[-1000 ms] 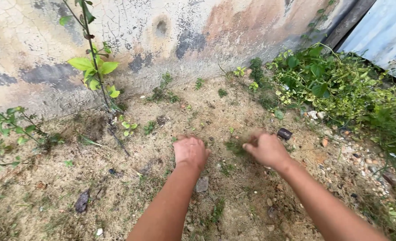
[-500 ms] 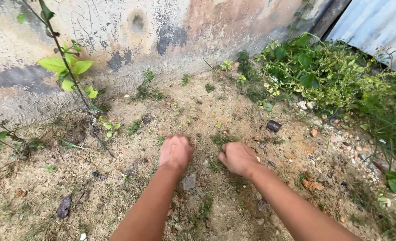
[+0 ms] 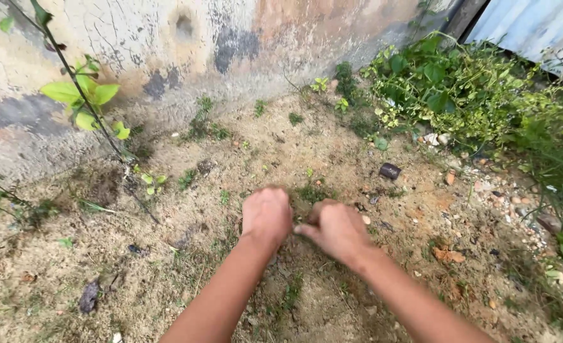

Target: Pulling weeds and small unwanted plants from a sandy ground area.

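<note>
Crouching over the bare sandy ground near the middle of the frame, the person is bringing both hands together low on the soil. The left hand is curling into a loose fist with its knuckles up, and the right hand is closing beside it, thumb and fingertips pinching toward the gap between them. They are working at a small tuft of weeds just above the knuckles; whether either hand actually has stems pinched I cannot tell, since the fingers are hiding their own tips.

This looks like the gripping stage of pulling a weed. The next move, as I judge it, is calling for a firm hold low at the roots and a steady upward tug.

Compared with half a second ago, the hands are sitting much closer, nearly touching, where they were apart then. The view is also drifting: the dark stone at centre right and the cracked wall across the top are appearing slightly shifted.
</note>
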